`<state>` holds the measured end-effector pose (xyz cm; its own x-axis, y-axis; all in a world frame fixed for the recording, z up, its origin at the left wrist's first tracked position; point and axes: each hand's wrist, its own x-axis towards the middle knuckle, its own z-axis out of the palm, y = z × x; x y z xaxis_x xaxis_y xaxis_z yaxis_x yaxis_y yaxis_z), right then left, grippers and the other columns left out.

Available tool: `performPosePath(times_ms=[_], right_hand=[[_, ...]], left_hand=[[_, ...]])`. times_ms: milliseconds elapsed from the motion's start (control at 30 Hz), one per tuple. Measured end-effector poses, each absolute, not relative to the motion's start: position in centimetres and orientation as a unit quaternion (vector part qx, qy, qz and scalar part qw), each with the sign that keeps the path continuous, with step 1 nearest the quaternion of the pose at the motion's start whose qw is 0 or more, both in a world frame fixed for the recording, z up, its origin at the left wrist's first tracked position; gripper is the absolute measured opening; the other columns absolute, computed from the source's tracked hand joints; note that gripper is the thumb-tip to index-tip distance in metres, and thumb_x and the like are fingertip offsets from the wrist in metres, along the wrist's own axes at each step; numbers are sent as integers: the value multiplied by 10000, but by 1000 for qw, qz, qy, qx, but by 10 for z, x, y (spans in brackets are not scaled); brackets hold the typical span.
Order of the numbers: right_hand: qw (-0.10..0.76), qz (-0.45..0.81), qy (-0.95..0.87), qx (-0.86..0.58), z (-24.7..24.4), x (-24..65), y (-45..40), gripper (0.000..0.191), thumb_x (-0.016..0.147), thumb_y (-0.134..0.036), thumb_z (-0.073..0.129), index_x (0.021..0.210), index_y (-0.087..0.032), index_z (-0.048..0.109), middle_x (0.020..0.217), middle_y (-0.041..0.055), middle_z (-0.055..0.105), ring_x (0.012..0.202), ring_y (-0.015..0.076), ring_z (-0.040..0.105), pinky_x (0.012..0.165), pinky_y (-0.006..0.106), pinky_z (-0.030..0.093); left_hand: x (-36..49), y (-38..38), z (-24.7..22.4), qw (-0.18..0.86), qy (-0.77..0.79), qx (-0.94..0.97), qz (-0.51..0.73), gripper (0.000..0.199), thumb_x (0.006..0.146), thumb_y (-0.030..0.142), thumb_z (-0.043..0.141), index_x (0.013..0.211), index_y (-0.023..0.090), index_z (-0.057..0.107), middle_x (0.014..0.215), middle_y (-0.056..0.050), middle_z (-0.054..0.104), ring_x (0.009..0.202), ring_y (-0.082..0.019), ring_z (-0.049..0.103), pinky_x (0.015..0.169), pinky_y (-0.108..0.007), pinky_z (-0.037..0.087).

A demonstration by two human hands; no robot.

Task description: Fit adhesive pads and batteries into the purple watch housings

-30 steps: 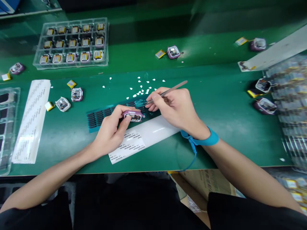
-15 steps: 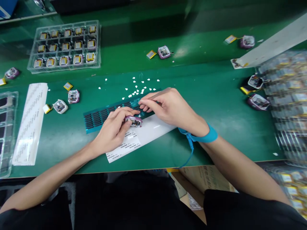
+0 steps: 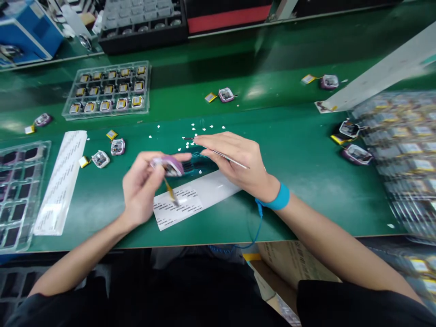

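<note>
Illegible txt: wht sheets [image 3: 198,198], ctn [image 3: 295,261]

Room ran from the right hand [image 3: 241,156] to the cases [image 3: 357,155]; stacked trays [image 3: 410,215] blocked the right, a post [image 3: 371,75] the far side

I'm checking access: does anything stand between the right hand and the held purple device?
Partly: the index finger of the left hand juts between the right hand and the purple device in this view.

One view, head-worn: looks forward and down over my left hand [image 3: 141,188] and right hand [image 3: 242,159], both near; green bench [image 3: 327,195] across the middle, my black clothing [image 3: 190,290] along the lower edge.
</note>
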<state>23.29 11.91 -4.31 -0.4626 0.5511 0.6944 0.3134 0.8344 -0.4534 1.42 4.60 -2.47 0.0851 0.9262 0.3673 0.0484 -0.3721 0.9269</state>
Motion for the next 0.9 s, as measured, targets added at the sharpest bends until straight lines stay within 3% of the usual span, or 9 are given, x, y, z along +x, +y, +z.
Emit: performPosePath(times_ms=[133,267,367,500,600,733,900], right_hand=[[458,112,-845,-253,-37,233,113,244,1016,-234,599,1227,-227,722,1217,46,771,1140,193,723,981,375,616],[446,71,-857,-248,-35,231,107,248,1004,-231,623,1233,-234,719,1187,29,782,1080,183,738,917,339,645],[444,47,-861,-243,-34,231,104,246,1004,-232,625,1232,-226,716,1178,36,785,1047,177,744,893,326,652],[422,19,-882,-209,-30,232,97,264,991,-186,633,1245,-201,704,1177,45,785,1045,182,743,846,312,660],[394,-26,-903,-173,-26,231,93,249,965,-200,679,1208,-157,710,1161,54,789,1025,194,744,803,308,664],[360,-64,-919,-146,-24,230,90,237,958,-220,695,1180,-137,716,1156,54,790,972,183,746,775,304,660],[355,-110,-919,-132,-22,228,89,205,945,-229,718,1127,-137,737,1154,41,790,922,171,744,756,291,647]], left_hand=[[11,60,-18,559,493,335,576,141,963,207,533,873,166,634,977,-141,799,721,-163,682,658,-277,501],[9,64,-14,624,504,238,547,228,956,178,476,926,108,691,931,-167,790,660,-146,634,602,-253,489],[10,61,-12,626,498,270,536,191,938,199,578,925,102,742,873,-118,773,651,-124,608,573,-221,481],[12,57,-15,574,518,325,545,95,846,161,729,766,116,756,771,-36,714,607,-73,568,546,-171,480],[13,56,-18,576,526,311,543,52,798,175,775,781,130,754,710,-9,702,585,-87,623,578,-192,556],[15,54,-19,600,521,273,543,167,735,159,807,695,174,645,678,20,712,619,-139,718,688,-287,650],[18,52,-20,604,510,264,554,249,711,150,800,637,176,564,721,38,721,630,-132,734,673,-275,650]])
